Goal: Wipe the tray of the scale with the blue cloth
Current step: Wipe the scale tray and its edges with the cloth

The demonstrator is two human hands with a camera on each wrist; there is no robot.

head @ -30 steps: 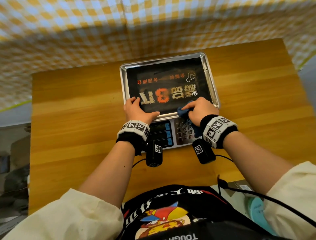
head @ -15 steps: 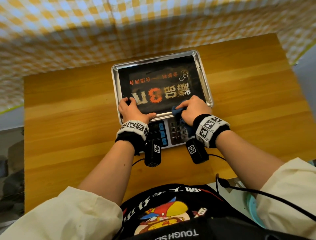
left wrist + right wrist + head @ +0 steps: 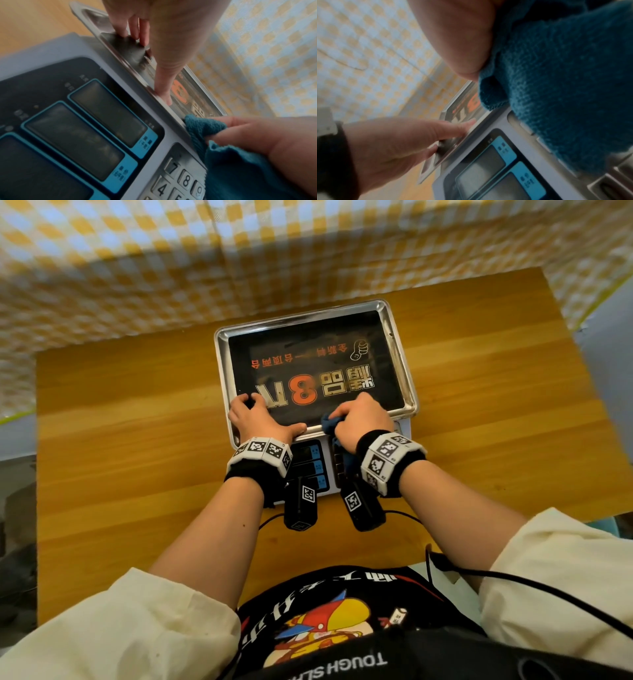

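Observation:
The scale's steel tray (image 3: 301, 318) carries a black printed sticker and sits on the wooden table. My right hand (image 3: 359, 419) grips the bunched blue cloth (image 3: 330, 422) and presses it against the tray's near rim, right of the middle. The cloth (image 3: 205, 129) hangs down over the keypad. My left hand (image 3: 263, 416) is on the tray's near left corner, its fingertips (image 3: 144, 40) pressing on the tray surface (image 3: 126, 48) and the thumb lying along the near rim. In the right wrist view the cloth (image 3: 556, 81) fills the right side, with the left hand (image 3: 385, 142) below.
The scale's front panel holds blue-framed displays (image 3: 310, 463) and a metal keypad (image 3: 180, 180) under my wrists. The wooden table (image 3: 137, 440) extends left and right of the scale. A yellow checked cloth (image 3: 137, 268) hangs behind its far edge. Cables run from the wrist cameras.
My right hand with the blue cloth has slid a little to the left along the tray's near rim. The left hand stays on the near left corner.

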